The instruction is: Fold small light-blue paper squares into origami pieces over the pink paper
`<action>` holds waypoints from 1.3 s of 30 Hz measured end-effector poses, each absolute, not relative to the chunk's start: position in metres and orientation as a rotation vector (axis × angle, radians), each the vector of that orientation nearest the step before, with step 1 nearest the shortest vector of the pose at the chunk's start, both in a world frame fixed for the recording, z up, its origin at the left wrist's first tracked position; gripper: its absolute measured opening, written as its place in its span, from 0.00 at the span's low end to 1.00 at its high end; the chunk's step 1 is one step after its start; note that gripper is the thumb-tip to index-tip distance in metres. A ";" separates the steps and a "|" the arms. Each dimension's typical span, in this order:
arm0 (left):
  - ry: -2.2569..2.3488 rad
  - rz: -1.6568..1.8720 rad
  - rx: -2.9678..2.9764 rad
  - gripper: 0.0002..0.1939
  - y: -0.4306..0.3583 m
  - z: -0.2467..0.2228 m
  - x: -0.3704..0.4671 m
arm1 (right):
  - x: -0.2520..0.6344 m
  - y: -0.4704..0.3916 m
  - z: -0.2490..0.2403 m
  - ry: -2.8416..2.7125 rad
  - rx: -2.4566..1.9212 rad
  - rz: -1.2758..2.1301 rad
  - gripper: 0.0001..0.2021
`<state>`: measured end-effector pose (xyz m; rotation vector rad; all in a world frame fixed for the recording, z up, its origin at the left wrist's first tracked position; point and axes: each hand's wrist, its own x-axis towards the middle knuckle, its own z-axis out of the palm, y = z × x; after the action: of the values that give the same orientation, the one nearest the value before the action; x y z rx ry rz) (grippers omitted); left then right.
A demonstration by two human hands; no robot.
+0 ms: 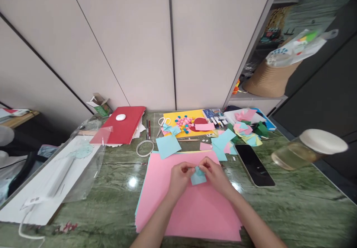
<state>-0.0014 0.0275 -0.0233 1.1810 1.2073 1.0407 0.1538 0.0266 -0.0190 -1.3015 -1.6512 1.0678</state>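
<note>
Head view: small light-blue paper piece [198, 178] pinched along its top edge, grip of left hand [181, 176] and right hand [214, 173] alike closed on it, probably two-handed to steady so small a sheet. Over middle of pink paper stack [198, 214], contact unclear; presumably for a flat backing. Scissors [164, 121] beyond, smartphone [255, 165] to the right on green surface [111, 199]: off the stack, likely for working room within reach.
</note>
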 end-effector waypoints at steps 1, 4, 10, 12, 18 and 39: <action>1.221 1.047 1.182 0.06 0.027 -0.023 -0.001 | 0.153 0.027 -0.019 -1.638 -1.302 1.080 0.09; 1.226 1.044 1.181 0.06 0.028 -0.020 -0.003 | 0.154 0.031 -0.018 -1.588 -1.292 1.152 0.10; 1.131 0.975 1.084 0.14 0.035 -0.019 -0.012 | 0.152 0.040 -0.016 -1.521 -1.275 1.286 0.11; 1.095 0.957 1.017 0.18 0.035 -0.020 -0.014 | 0.149 0.042 -0.015 -1.501 -1.302 1.269 0.11; 1.073 1.048 0.862 0.17 0.034 -0.012 -0.018 | 0.138 0.047 -0.014 -1.381 -1.300 1.282 0.10; 1.074 0.898 0.885 0.11 0.042 -0.020 -0.005 | 0.154 0.044 -0.035 -1.211 -1.293 1.401 0.04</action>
<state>-0.0053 0.0417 -0.0201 0.8848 1.0743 0.8981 0.1538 0.0440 -0.0355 -1.2933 -1.2110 1.4014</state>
